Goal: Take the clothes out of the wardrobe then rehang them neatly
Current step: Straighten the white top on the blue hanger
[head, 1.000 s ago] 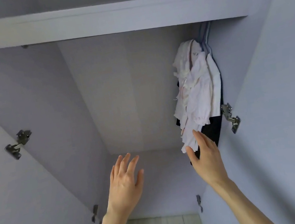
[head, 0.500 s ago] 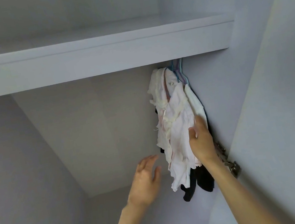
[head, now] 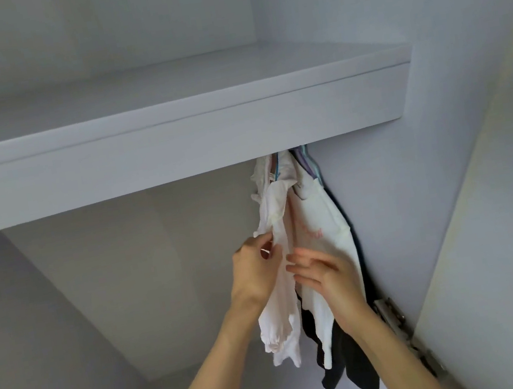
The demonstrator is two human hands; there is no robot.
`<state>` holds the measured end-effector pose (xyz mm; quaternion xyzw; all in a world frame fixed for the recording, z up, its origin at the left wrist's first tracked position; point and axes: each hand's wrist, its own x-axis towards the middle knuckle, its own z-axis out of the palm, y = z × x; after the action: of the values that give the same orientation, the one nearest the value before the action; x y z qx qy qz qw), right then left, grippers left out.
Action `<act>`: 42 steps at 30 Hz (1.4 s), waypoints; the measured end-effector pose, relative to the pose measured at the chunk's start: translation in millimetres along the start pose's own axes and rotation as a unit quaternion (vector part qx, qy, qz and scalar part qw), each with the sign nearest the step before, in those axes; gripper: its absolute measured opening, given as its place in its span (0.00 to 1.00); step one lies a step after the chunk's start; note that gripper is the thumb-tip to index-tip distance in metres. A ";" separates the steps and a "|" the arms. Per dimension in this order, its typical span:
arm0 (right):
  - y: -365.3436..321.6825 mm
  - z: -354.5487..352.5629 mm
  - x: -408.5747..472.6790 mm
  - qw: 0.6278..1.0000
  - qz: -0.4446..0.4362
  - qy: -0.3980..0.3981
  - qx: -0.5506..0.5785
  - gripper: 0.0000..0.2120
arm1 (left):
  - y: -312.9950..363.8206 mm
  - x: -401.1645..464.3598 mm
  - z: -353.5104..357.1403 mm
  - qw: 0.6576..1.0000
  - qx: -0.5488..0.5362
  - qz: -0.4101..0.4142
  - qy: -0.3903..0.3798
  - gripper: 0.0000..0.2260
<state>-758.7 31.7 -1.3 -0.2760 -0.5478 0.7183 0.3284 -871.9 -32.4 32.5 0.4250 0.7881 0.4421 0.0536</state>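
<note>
Nearest, two bare forearms reaching up and inward from the bottom edge. Left hand (head: 256, 270) curled, pinching a fold of the pale pink garment (head: 281, 299) between thumb and fingers. Right hand (head: 326, 276) with fingers straight and spread, laid flat against the white garment (head: 324, 220), gripping nothing.

Just beyond, the clothes in a tight bunch at the far right end of the wardrobe, close against the right wall (head: 419, 201). Long axis vertical, tops up under the shelf (head: 172, 147), hems down. Black garment (head: 355, 368) hanging lowest, behind the white one. Pink lettering on the white garment, too small and creased to read. Hangers (head: 305, 160), bluish and purple, showing only as shoulders and necks just under the shelf's front edge; hooks hidden.

Metal hinge (head: 404, 332) at lower right on the door edge, near the black hem. Open room left of the bunch, across to the left wall and back panel (head: 134, 282). Farther up, the shelf's top surface and an upper compartment behind it.
</note>
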 end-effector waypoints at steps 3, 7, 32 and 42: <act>-14.0 7.0 22.3 0.998 -0.016 0.062 -0.019 0.11 | -9.5 1.2 -4.3 1.000 -0.010 -0.004 0.019 0.04; -39.9 24.0 64.4 0.991 -0.037 0.074 -0.107 0.10 | -17.0 -1.0 -8.3 0.998 -0.052 -0.027 0.015 0.05; -61.7 64.8 93.7 0.941 -0.135 0.038 -0.307 0.10 | -39.8 -29.2 -4.7 0.993 -0.016 0.114 0.032 0.13; 23.3 77.7 33.6 0.767 -0.190 -0.043 -0.612 0.11 | -142.4 -80.5 -96.6 0.983 0.108 -0.096 0.114 0.16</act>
<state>-842.6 6.3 -5.9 -0.2776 -0.9258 0.1651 0.1964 -954.0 -188.3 -38.4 0.2975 0.8690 0.3932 -0.0407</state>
